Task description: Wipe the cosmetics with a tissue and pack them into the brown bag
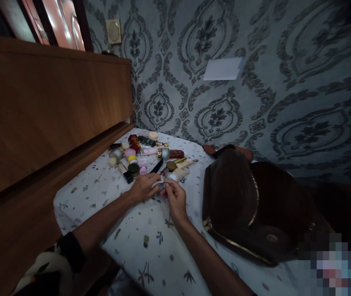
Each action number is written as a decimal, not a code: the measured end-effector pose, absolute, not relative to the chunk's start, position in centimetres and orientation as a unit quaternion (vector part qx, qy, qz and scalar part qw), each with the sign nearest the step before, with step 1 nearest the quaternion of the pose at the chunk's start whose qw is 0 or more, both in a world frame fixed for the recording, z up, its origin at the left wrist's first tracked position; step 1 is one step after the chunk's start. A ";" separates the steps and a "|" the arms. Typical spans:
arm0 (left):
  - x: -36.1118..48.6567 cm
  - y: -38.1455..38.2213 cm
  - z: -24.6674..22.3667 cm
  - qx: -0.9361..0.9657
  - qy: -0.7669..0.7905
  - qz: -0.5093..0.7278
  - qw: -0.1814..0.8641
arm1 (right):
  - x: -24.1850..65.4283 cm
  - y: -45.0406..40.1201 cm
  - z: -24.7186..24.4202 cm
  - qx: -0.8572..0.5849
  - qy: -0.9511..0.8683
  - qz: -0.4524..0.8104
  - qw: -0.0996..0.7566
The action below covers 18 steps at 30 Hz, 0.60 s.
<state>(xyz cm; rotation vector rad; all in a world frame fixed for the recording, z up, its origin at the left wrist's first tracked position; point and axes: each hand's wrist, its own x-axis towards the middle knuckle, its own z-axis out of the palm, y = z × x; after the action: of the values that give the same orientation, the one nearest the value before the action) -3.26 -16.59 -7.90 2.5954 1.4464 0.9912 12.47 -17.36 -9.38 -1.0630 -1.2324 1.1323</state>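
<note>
Both hands meet at the near edge of a scatter of small cosmetic containers, on a white cloth printed with leaf sprigs (160,238). Left hand (145,187): fingers curled inward, gripping a small whitish item (162,181) from its left side. Right hand (176,199): thumb and fingertips pinched close at the item's right side. Item lies between the two sets of fingertips, so neither hand is clearly nearer; mostly covered, its shape and long axis cannot be told. Just beyond the right hand's fingertips: a cream-coloured, flattened tube with a white cap (180,174), long axis running away and to the right, cap end toward the hands. Beyond the left hand: a dark green, round-lidded jar (133,169) and, right of it, a slim black stick (157,165) slanting away to the right. Well right of the right hand: a dark brown, leather-look bag with a gold-toned zip (229,193).
</note>
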 end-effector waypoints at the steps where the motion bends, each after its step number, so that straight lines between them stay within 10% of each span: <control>1: -3.2 -16.6 -7.9 0.826 0.464 0.319 0.006 | 12.5 -17.3 -9.4 -0.448 -0.521 0.478 0.548; 18: -2.2 -8.1 -0.7 0.800 0.545 0.248 -0.045 | 12.6 -17.2 -9.8 -0.457 -0.542 0.459 0.535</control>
<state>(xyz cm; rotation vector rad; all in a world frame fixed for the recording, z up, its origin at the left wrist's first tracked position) -2.18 -8.14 -0.65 2.5862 1.7623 0.8034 12.56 -17.20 -9.84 -1.0889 -1.2921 1.0938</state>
